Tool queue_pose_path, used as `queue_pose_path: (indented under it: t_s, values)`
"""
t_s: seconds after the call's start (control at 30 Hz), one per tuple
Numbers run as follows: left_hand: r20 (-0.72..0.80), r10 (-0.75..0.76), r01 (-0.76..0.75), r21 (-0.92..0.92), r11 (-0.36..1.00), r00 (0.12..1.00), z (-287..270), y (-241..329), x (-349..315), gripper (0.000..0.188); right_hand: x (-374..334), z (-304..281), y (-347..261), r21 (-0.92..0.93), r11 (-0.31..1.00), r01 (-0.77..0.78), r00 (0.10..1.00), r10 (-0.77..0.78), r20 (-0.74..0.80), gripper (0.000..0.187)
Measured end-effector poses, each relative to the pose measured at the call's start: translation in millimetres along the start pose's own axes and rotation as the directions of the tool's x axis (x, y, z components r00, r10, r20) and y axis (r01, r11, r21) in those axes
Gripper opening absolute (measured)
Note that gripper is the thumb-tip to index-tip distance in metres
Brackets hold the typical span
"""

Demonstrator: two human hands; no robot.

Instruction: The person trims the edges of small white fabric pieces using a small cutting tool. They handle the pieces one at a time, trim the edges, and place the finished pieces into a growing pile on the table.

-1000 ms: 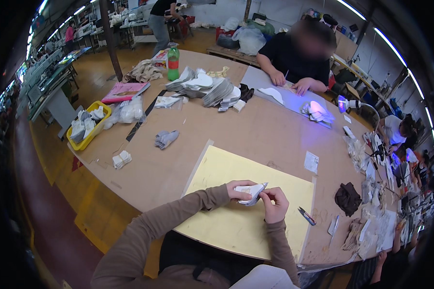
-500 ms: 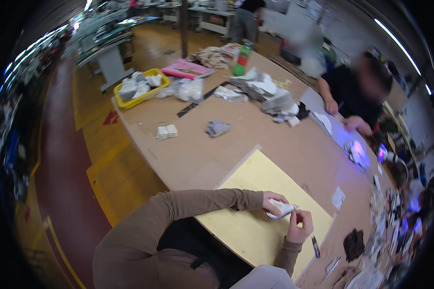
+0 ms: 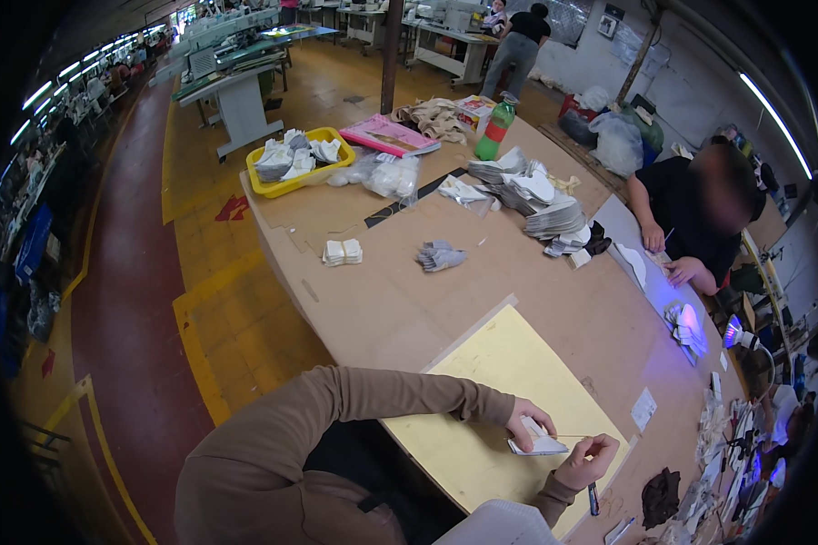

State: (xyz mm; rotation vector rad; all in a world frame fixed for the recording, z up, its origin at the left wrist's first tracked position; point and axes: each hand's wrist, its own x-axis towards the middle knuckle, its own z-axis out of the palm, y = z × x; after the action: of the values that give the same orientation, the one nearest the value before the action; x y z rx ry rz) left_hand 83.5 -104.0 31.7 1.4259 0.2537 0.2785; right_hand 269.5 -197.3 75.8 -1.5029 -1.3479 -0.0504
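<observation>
My left hand (image 3: 531, 420) is closed around a small stack of white cut pieces (image 3: 543, 446), held above a yellow sheet (image 3: 509, 354). Just to the right, my right hand (image 3: 587, 461) has its fingers pinched together. Between it and the stack runs a thin tan strand (image 3: 573, 436), drawn tight; whether it is a rubber band or a thread I cannot tell. Farther up the table lie a banded white bundle (image 3: 343, 252) and a bundle of grey pieces (image 3: 440, 255).
A pen (image 3: 593, 500) lies by my right wrist. At the back stand a yellow basket (image 3: 268, 189) of white pieces, a pink book (image 3: 389, 136), a green bottle (image 3: 494, 130) and grey stacks (image 3: 554, 218). Across the table, a co-worker (image 3: 691, 213) sits near a lit lamp (image 3: 734, 332).
My right hand has drawn away from the stack, and the strand now shows stretched between them. My left hand keeps its hold. The whole view has shifted a little.
</observation>
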Motion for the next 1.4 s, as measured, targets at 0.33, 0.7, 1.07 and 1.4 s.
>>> queue_pose_path:
  t_s: [0.33,0.7,1.07,1.4]
  values:
    - [-0.447,0.436,-0.042,0.659,0.751,0.781,-6.0,20.6,-9.6,0.059,-9.8,4.2,2.3,0.436,0.897,-0.073,0.997,0.072,0.020,0.004]
    - [-0.317,0.575,-0.045,0.849,0.527,0.755,-22.4,12.8,-7.3,0.062,-45.9,26.6,-35.7,0.748,0.540,-0.385,0.810,-0.190,0.554,0.016]
    - [-0.366,0.317,0.106,0.784,0.611,0.875,-22.7,20.3,-5.3,0.092,19.5,-20.0,17.3,0.738,0.622,-0.262,0.827,0.540,-0.161,0.010]
    - [-0.539,0.538,0.254,0.819,0.515,0.648,-94.0,2.3,-27.3,0.123,18.9,-71.1,89.3,0.893,0.437,-0.106,0.677,0.689,-0.257,0.009]
